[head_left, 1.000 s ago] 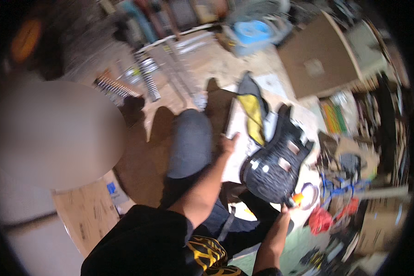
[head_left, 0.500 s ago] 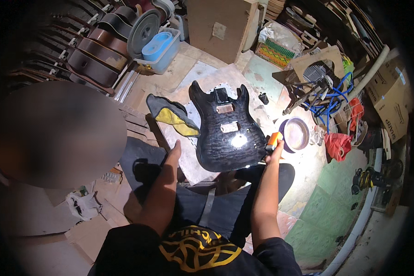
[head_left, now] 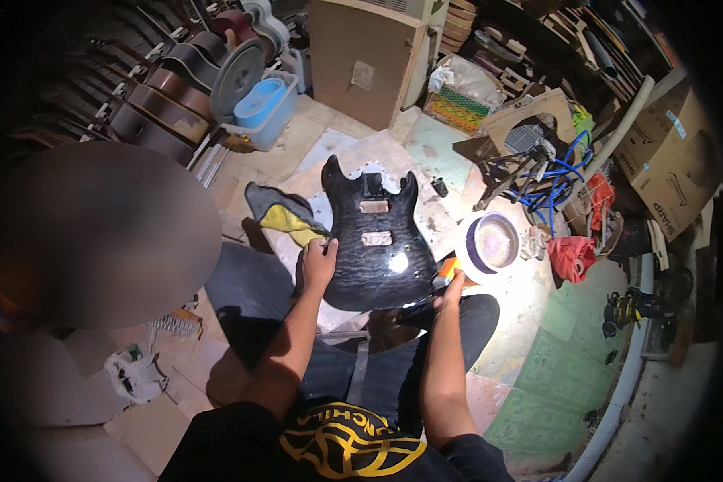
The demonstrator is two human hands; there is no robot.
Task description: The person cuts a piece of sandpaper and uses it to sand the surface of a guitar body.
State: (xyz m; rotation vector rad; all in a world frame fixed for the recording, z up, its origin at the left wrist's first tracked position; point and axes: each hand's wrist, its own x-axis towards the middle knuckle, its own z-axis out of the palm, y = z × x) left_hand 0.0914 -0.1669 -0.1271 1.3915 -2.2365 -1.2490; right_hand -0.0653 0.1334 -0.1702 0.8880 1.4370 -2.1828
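A glossy black electric guitar body (head_left: 369, 273) with two rectangular cutouts lies over the pale board (head_left: 392, 150) in front of me. My left hand (head_left: 320, 261) is closed at its left edge, thumb near the top face; the fingers under the edge are partly hidden. In my right hand (head_left: 451, 291) is a small orange block with a pale grey side (head_left: 447, 273), at the lower right edge of the body. Whether the block touches the edge I cannot tell. A grey and yellow cloth (head_left: 285, 221) lies just left of the body.
A round bowl (head_left: 492, 243) stands right of the guitar body, with a small black cup (head_left: 439, 187) farther off. Blue hose (head_left: 550, 197) and a red plastic bag (head_left: 571, 257) lie at right. Several guitars (head_left: 157, 104) and a blue tub (head_left: 259, 104) stand back left.
My left hand has come up onto the left edge of the guitar body. The right hand and orange block have shifted nearer to me along its right side. The whole view has shifted slightly.
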